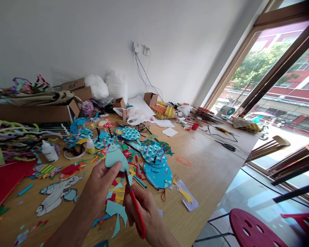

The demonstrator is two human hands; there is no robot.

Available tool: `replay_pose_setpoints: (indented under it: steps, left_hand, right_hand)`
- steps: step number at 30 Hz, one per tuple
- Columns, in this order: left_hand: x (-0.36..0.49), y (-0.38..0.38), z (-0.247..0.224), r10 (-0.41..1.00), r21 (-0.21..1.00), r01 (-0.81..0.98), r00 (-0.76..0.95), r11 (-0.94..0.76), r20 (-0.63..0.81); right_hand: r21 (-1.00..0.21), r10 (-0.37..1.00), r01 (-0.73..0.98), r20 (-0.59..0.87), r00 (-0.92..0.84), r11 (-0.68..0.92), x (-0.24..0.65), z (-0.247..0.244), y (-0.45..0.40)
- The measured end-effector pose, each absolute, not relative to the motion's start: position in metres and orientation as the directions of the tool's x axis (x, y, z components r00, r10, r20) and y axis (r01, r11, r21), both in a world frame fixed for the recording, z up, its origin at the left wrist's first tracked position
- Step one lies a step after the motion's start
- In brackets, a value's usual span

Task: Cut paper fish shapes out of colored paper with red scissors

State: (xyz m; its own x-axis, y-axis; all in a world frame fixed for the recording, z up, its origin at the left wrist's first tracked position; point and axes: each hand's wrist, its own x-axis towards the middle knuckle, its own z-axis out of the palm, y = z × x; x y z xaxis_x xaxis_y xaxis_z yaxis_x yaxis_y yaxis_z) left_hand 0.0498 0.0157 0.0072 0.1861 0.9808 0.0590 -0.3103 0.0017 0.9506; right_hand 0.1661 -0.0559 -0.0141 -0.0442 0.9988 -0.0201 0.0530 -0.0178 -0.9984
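Observation:
Pinched in my left hand (pixel 104 176) is a pale blue-green paper fish (pixel 115 157) with a drawn eye and head line. My right hand (pixel 144 209) holds red-handled scissors (pixel 137 212), their dark blades pointing up at the fish's lower right edge. Below the hands, pale green paper offcuts (pixel 117 211) lie on the wooden table. Just beyond the fish are blue woven paper pieces (pixel 153 152) and a blue paper disc (pixel 159 174).
White glue bottles (pixel 49 151) and paper fish cutouts (pixel 51 202) lie at left, near red paper (pixel 8 181). Black scissors (pixel 225 145) rest at right. A red stool (pixel 252 228) stands beside the table (pixel 211 171).

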Motion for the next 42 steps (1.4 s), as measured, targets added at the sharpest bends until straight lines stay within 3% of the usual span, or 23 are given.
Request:
replay_pose_setpoints:
  steps: [19,30,42]
  left_hand:
    - [0.0505,0.0151,0.0057,0.979,0.952,-0.307,0.197,0.01,0.053]
    - [0.0483,0.0153,0.0116,0.981,0.973,-0.232,0.184,-0.015,0.059]
    - [0.0477,0.0161,0.0145,0.983,0.987,-0.156,0.175,-0.031,0.058]
  right_hand:
    - [-0.999,0.999,0.045,0.012,-0.04,0.013,0.1664,-0.0149,-0.0543]
    - [-0.991,1.0,0.131,0.021,-0.019,0.024,0.1694,-0.0185,-0.0541]
    - [-0.994,0.999,0.109,-0.021,-0.027,-0.018,0.1698,-0.0197,-0.0563]
